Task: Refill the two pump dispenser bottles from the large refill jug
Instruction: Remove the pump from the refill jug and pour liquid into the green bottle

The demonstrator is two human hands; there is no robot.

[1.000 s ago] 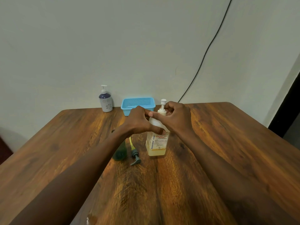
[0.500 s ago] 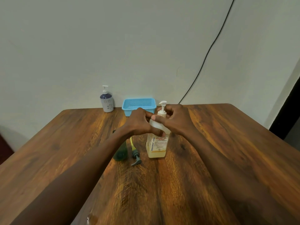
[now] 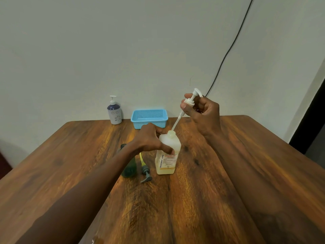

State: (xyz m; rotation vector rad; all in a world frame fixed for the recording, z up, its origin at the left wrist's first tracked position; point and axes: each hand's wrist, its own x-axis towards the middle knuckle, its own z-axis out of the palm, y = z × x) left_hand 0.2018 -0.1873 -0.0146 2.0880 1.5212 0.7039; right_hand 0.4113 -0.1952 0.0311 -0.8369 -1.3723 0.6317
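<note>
Wooden counter [image 3: 228,173] carries everything: your square bottle [image 3: 167,159] stands at its middle, a little yellowish liquid at the bottom, neck open. Your left hand [image 3: 149,140] is clamped round its shoulder. Your right hand [image 3: 202,111] pinches the white pump [image 3: 190,101] by its collar, the tube tip just at the neck. Beside the bottle stand a green bottle [image 3: 130,168] and its loose grey pump [image 3: 145,173]. I see no large jug. Swing that wet tube carelessly and it may drip across the wood; loosen your left hand and the light bottle could tip.
</note>
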